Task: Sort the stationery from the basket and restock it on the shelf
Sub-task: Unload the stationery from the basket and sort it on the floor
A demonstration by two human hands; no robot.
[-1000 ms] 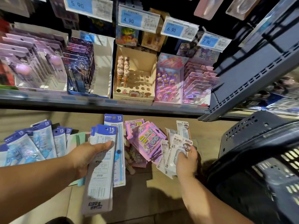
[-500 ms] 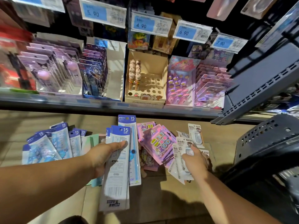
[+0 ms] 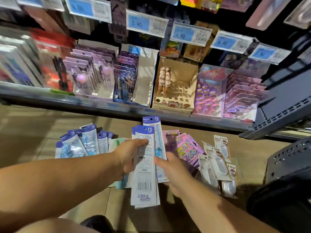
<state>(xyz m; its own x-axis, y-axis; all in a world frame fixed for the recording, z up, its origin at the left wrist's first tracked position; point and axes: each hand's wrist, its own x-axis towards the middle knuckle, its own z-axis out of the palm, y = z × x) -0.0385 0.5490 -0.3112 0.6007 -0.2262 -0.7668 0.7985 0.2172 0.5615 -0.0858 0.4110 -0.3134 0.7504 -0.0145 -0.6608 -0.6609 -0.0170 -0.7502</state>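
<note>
Pinch mid-length the likely light, slick ruler packs grasped in left hand, right hand at three o'clock, grip unclear.

15 cm ruler packs, white and blue, are held stacked with the barcode side up in the left hand. Blue packs, pink-purple packs and white packs are fanned on the floor below the shelf. The dark basket is set at right.
</note>
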